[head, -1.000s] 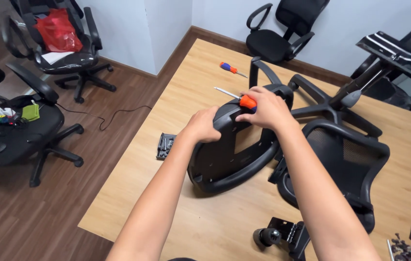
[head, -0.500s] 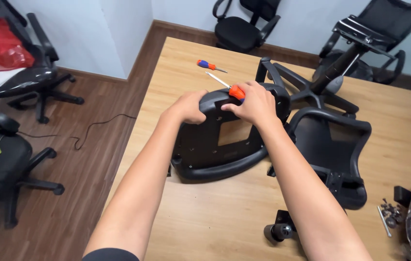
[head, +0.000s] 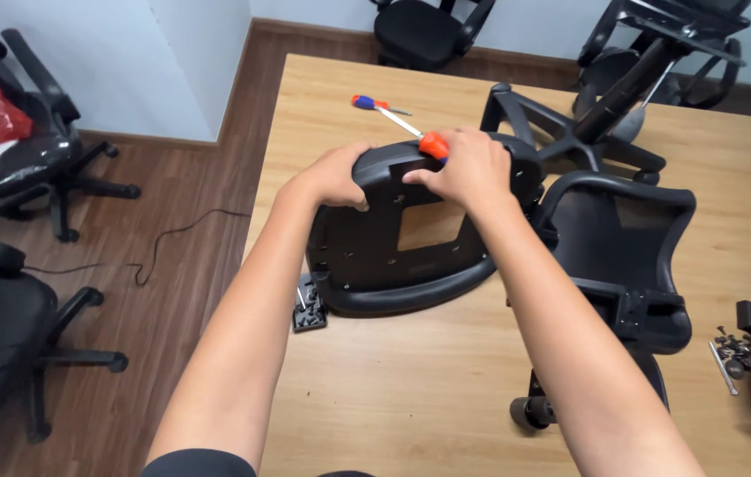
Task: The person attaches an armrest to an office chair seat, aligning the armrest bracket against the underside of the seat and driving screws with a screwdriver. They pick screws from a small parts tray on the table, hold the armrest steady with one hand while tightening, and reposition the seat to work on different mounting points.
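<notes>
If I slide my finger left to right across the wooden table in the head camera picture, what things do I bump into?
Small black parts tray → upturned black chair seat → mesh chair back → pile of loose screws.

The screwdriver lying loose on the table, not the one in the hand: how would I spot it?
Start at the light wooden table and go to its far left part, beyond the black plastic chair seat that both hands grip. There lies the small screwdriver with a red and blue handle, untouched, unlike the orange-handled screwdriver under the right hand.

Head view, down over table [head: 375, 389]
</notes>
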